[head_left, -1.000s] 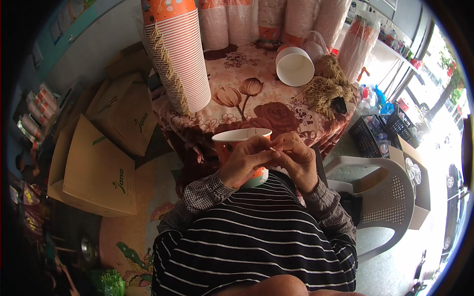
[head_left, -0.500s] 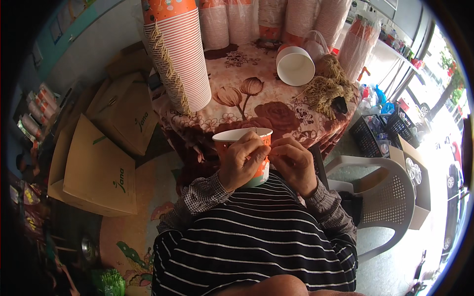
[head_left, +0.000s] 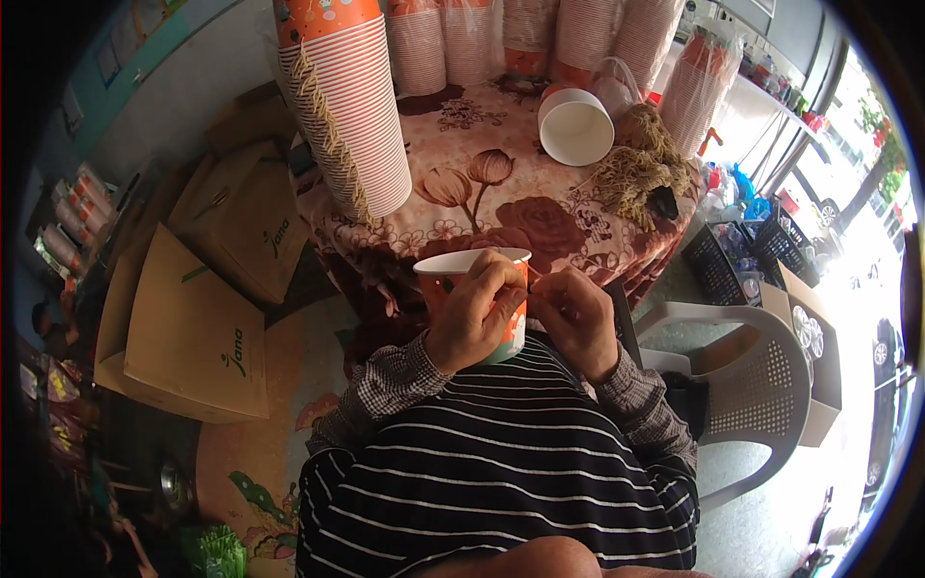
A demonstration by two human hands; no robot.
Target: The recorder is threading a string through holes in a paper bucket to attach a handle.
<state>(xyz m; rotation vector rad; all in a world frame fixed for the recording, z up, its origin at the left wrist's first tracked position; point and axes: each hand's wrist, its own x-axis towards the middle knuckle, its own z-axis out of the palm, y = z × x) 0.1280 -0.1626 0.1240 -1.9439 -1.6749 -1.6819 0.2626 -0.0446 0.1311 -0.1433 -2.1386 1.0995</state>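
Note:
An orange paper cup with a white rim (head_left: 440,291) stands upright over my lap, near the table's edge. My left hand (head_left: 477,313) is closed on its side, thumb and index finger pinched together by the right side of the cup. Just right of it, my right hand (head_left: 578,318) has its fingers pinched close to the cup's wall; whatever lies between the fingertips is too small to make out. On the table, a tall stack of paper cups (head_left: 356,135) has twine loops (head_left: 328,135) hanging down its side. A bundle of tan twine (head_left: 636,178) lies at the right.
A white-lined cup (head_left: 576,127) lies on its side on the flowered tablecloth (head_left: 462,178). Plastic-wrapped cup stacks (head_left: 467,43) line the back. Cardboard boxes (head_left: 198,328) stand on the left; a plastic chair (head_left: 756,385) and black crates (head_left: 718,265) are at the right.
My right hand has turned slightly, and its fingertips have drawn in beside the cup, a little apart from the left fingers. The left hand and cup are almost unmoved.

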